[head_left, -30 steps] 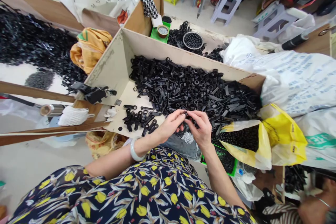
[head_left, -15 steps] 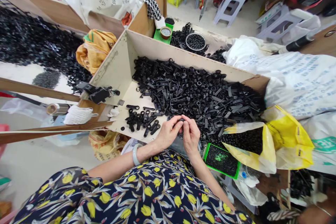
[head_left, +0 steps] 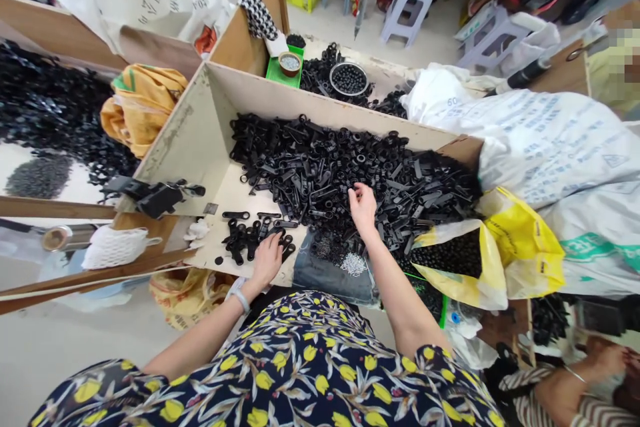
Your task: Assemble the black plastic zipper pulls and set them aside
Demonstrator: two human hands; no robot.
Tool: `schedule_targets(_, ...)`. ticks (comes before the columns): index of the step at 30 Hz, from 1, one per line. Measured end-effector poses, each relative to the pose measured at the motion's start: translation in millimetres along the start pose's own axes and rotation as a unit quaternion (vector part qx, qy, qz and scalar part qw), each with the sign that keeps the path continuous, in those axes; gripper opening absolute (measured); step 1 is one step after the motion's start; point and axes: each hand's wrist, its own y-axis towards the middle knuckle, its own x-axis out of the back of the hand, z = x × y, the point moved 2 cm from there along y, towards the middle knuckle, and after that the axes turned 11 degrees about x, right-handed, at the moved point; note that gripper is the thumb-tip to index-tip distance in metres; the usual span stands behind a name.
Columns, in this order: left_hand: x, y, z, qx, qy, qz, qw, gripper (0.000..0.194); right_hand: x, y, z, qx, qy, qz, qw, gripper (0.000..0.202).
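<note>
My left hand lies over a small group of black lever-shaped plastic parts on the pale tray floor. Its fingers are stretched out, and the fingertips touch pieces at the group's right side. At the front of the large heap of black plastic parts, my right hand has thumb and fingers pinched together. Something small and black is at its fingertips, partly lost against the heap. Between my forearms, a dark grey sheet carries a little pile of silver pins and some tiny dark bits.
Pale wooden walls enclose the heap. A yellow bag of black balls stands at the right, by white sacks. A black clamp-like fixture sits on the left edge. Another person's arm shows at lower right.
My hands were together at the front edge around a small dark piece. They have parted: the left onto the small group, the right up to the heap. The pins are now uncovered.
</note>
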Motion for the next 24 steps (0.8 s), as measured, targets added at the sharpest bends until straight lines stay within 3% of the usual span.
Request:
schedule_targets(2, -0.4, 9.3, -17.7, -0.011, 0.007, -0.024, 1.000, 0.046, 4.1, 26.7, -10.9, -0.028, -0.028, -0.022, 0.999, 0.045)
schedule_targets(5, 1.5, 41.3, -70.5, -0.074, 0.015, -0.047, 0.996, 0.044, -0.4, 48.5, -17.4, -0.058, -0.045, -0.020, 0.997, 0.040)
schedule_targets(8, 1.9, 86.2, -130.2, -0.123, 0.014, -0.025, 0.992, 0.041, -6.2, 54.2, -18.5, -0.081, -0.035, -0.013, 0.996, 0.027)
schedule_targets(11, 0.6, 121.5, -169.4, -0.144, 0.008, 0.024, 0.989, 0.027, -5.0, 53.2, -20.8, -0.096, 0.008, -0.015, 0.995, 0.021)
schedule_targets(15, 5.5, 138.5, -183.3, -0.134, -0.031, 0.083, 0.987, 0.012, 0.9, 44.1, -27.9, -0.115, 0.121, -0.033, 0.985, 0.029)
schedule_targets(19, 17.3, 136.9, -184.2, -0.089, -0.114, 0.151, 0.978, 0.018, 1.5, 30.2, -32.6, -0.166, 0.282, -0.081, 0.942, 0.035)
schedule_targets(21, 21.1, 131.0, -187.8, -0.059, -0.170, 0.215, 0.960, 0.024, 2.5, 26.8, -31.0, -0.195, 0.359, -0.116, 0.905, 0.039)
schedule_targets(24, 24.2, 113.0, -196.2, -0.019, -0.268, 0.332, 0.904, 0.031, 9.0, 25.9, -21.7, -0.226, 0.449, -0.149, 0.852, 0.043)
